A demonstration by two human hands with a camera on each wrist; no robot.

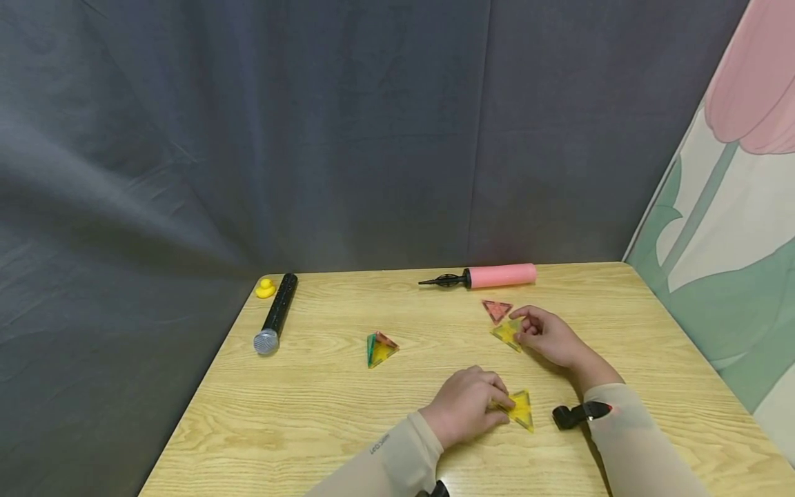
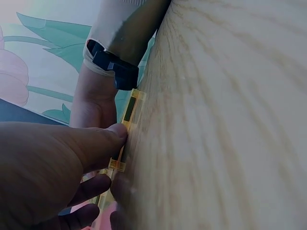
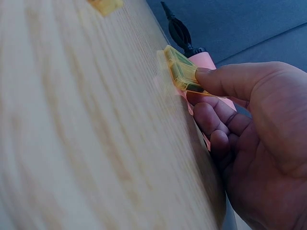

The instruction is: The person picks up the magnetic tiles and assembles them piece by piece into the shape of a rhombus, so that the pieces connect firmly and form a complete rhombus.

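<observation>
1. The wooden table [image 1: 248,414]: all the tiles are borne by its flat top, on which they can probably be slid easily.
2. The left hand [image 1: 468,404]: the near yellow triangle [image 1: 522,410] is pinched at its left part between thumb and fingers.
3. The right hand [image 1: 549,336]: the far yellow triangle [image 1: 506,333] is pinched by its right side; whether it is lifted cannot be told.
4. The small pyramid [image 1: 381,352]: green, red and yellow faces are seen, well left of the right hand. Its seams are judged weak, so it is best cupped low and gently.
5. Both yellow triangles: lightness, stiffness and slightly slippery faces are expected; they are best held by the thick rims.
6. The red triangle [image 1: 497,310]: it is left untouched, just beside the far yellow triangle; similar handling is expected.
</observation>
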